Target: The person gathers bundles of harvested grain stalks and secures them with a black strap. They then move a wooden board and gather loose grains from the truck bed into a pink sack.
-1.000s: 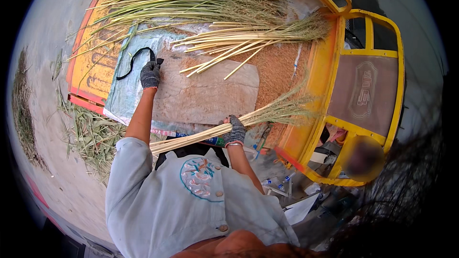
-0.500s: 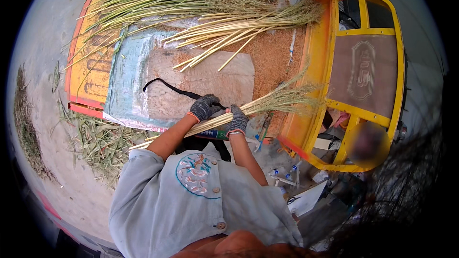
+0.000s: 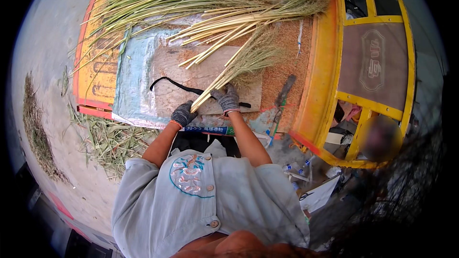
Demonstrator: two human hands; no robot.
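head fisheye | looks down | near left hand [image 3: 182,114], right hand [image 3: 226,99]

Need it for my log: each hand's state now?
Left hand: at the lower end of the stalk bundle, grip unclear.
Right hand: holding that bundle.

Grey flr [image 3: 88,200], red strip [image 3: 60,205] L.

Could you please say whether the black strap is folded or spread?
Spread: visible parts of the black strap stretch across the brown board.
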